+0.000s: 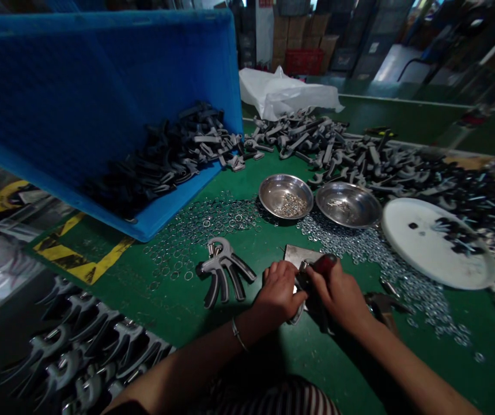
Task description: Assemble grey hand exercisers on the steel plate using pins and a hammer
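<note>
At the front of the green table, my left hand (278,291) is closed on a grey and black hand grip strengthener (295,314), largely covered by my fingers. My right hand (340,294) is closed around a dark red handle-like thing (325,265); its kind is not clear. Between the hands shows a small coil spring (304,265), close to my right fingertips. Under them lies a flat metal plate (301,255). To the left of my hands rests another hand grip strengthener (225,268), with its spring fitted. A hammer (381,305) lies beside my right wrist, partly hidden.
A blue crate (143,230) lies tipped with grey handles inside; more handles (325,138) are heaped behind. Two metal bowls (268,202) (374,216) hold small parts. Loose rings (178,253), nuts (420,294) and a white lid-like tray (429,253) surround them. Finished-looking grips (78,351) stand lower left.
</note>
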`<state>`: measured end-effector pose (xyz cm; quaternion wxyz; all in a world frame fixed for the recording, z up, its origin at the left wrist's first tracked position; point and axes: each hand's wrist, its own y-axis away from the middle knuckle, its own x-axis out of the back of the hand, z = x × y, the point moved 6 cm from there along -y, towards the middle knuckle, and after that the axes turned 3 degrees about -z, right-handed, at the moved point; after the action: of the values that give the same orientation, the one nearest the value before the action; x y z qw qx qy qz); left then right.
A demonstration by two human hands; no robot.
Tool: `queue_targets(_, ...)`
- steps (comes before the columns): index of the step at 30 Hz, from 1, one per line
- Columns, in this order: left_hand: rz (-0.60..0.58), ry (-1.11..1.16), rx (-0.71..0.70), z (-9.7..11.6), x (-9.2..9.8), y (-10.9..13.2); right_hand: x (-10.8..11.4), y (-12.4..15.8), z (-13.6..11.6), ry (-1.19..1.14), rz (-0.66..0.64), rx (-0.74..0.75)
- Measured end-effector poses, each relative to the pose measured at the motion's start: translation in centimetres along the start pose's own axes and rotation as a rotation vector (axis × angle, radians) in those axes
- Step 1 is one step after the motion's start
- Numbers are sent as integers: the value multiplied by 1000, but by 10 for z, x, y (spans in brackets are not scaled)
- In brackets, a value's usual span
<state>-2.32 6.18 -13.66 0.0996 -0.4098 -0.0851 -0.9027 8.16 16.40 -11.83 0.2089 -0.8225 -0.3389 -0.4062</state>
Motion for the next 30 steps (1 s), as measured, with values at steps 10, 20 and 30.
queue_targets(10,-34,46,64,-2,1,-4,18,-24,28,-875,-104,-183)
queue_targets(20,-27,71,53,-6,-1,-4,2,15,36,-614,64,-170)
queue_targets(30,-43,-8,94,2,0,-3,19,-6,-22,-203,104,101)
